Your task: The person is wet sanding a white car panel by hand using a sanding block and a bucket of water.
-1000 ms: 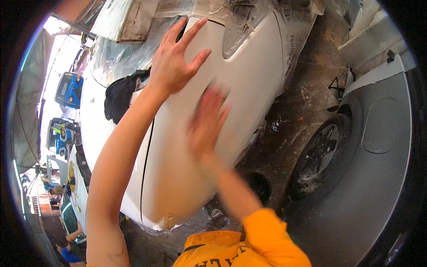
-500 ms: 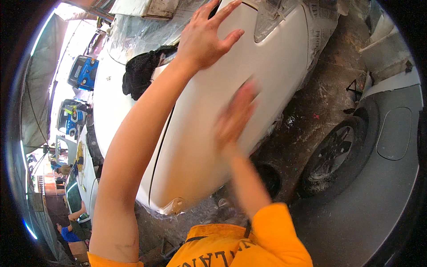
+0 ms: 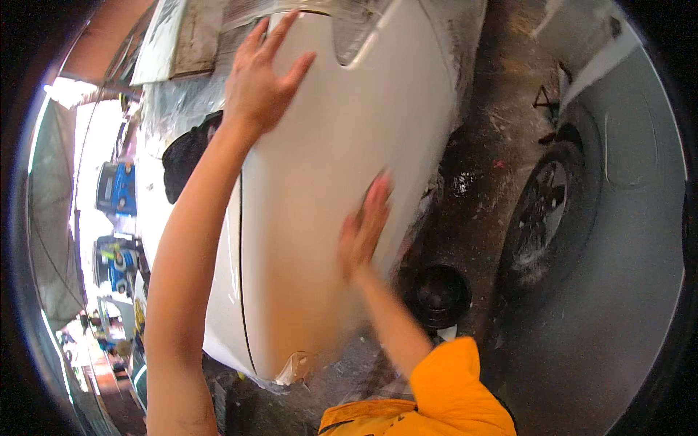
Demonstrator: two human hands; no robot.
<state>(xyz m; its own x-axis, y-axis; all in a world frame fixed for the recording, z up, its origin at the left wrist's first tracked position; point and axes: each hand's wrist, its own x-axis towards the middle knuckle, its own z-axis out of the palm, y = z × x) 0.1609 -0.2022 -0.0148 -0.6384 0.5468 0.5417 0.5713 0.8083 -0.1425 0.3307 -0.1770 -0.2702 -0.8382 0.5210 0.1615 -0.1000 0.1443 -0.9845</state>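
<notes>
My left hand (image 3: 263,85) lies with fingers spread on the upper part of a white car panel (image 3: 313,131), near a notched cut-out along its top edge. Lower and to the right, my right hand (image 3: 365,229) is on the same panel, blurred, fingers together over a thin dark object too hidden to name. A long dark seam runs down the panel's left side, and a small bare patch (image 3: 297,367) shows at its lower corner. A bunched black cloth (image 3: 183,163) sits left of my left forearm, and clear plastic sheeting (image 3: 164,109) covers the area above.
A grey car body (image 3: 611,291) with a wheel (image 3: 539,218) stands at the right, across a stained floor strip (image 3: 487,131). A black round container (image 3: 440,294) is on that floor. Blue vehicles (image 3: 116,187) and indistinct clutter are in the bright background at left.
My right hand has kept moving in a blur over the panel and now sits lower relative to my left hand, which stays near the top. The camera's view has shifted.
</notes>
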